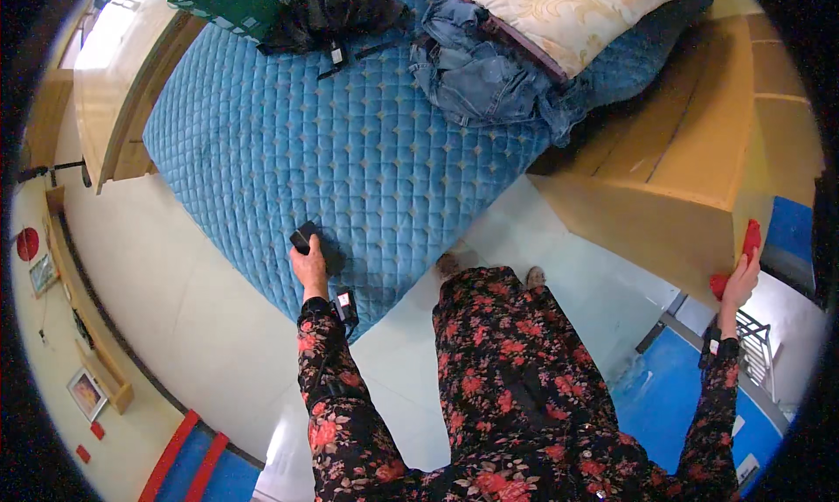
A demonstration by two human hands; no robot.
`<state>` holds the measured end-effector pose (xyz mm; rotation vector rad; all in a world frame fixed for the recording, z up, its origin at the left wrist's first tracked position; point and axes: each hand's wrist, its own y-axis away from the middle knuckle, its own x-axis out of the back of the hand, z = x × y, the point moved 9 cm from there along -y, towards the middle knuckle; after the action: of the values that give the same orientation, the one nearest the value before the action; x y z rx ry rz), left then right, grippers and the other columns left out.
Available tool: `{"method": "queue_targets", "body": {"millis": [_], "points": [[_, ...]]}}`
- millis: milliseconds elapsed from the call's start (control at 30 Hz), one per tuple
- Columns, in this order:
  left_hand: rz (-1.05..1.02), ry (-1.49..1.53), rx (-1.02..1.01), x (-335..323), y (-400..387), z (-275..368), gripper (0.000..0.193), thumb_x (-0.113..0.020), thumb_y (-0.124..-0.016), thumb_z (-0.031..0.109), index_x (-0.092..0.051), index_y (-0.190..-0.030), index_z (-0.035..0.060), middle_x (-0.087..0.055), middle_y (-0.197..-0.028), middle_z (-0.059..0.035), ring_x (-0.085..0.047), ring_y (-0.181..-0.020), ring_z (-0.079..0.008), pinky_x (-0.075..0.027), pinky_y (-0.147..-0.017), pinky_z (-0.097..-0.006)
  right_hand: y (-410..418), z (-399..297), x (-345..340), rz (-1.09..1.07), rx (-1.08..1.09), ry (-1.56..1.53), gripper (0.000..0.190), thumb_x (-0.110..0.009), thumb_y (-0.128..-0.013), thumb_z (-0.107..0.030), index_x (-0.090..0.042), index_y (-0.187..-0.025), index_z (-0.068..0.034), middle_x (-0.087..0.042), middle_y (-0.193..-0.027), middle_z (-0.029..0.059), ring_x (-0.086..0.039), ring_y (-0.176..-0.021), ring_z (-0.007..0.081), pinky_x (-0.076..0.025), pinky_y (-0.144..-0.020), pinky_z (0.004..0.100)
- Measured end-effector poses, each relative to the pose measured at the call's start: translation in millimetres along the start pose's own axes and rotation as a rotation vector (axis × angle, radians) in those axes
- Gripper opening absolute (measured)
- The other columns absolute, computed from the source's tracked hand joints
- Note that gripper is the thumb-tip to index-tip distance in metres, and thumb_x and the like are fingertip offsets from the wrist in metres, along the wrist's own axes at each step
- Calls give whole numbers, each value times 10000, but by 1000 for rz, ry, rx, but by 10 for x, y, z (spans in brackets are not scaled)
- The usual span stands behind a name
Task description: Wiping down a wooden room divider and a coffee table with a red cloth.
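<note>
My left hand (308, 267) grips a small dark flat object (303, 237), perhaps a phone, over the near corner of a bed with a blue quilted cover (367, 168). Off to the far right, my right hand (741, 284) is closed on a red item (752, 234), which looks like cloth. Part of it shows on either side of the fingers. That hand is beside the edge of a yellow-brown wooden cabinet (655, 227); whether it touches the wood I cannot tell.
Crumpled denim clothing (485, 82) and a folded cream floral quilt (570, 17) lie on the bed. Beyond are a black garment (334, 10) and a green item (223, 7). A blue door (682, 384) stands at lower right. Pale floor (216, 292) surrounds the bed's near corner.
</note>
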<state>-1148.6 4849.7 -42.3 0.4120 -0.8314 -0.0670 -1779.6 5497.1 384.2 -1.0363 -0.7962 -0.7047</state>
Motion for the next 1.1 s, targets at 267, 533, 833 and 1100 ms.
{"method": "queue_targets", "body": {"millis": [267,533,833,1100], "points": [[-38,86,101,114,-112,-248,607,-645,-726,484,-570,-1005,-51,-617,-976,-202,-585,-933,-329,-438,-822,-387,38,53,29,2,-41,-5,391,-413,-928,-315,-468,-1255,-108,-520,-1215,160,-496,-1086,350,-380,-909,419],[38,-9,-58,-23,357,233,725,-696,-699,421,-425,-1189,-39,-553,-1098,-204,-548,-1006,-326,-416,-873,-376,-14,-115,148,-42,-33,6,390,-435,-917,-288,-455,-1260,-103,-519,-1208,166,-498,-1081,350,-377,-916,432],[-218,-153,-41,-103,1439,-247,696,-631,-783,259,-319,-1284,-110,-366,-1316,-284,-352,-1230,-383,-288,-1039,-382,-78,-558,520,-115,68,-154,405,-544,-830,-233,-489,-1197,-73,-540,-1155,167,-500,-1063,320,-367,-934,437],[-976,243,421,-914,2706,-1505,287,-588,-830,222,-498,-1034,42,-583,-770,-75,-620,-577,-179,-444,-375,-274,-249,-396,313,-132,-21,-189,448,-478,-866,-371,-413,-1272,-192,-443,-1292,112,-384,-1179,351,-327,-919,563]]}}
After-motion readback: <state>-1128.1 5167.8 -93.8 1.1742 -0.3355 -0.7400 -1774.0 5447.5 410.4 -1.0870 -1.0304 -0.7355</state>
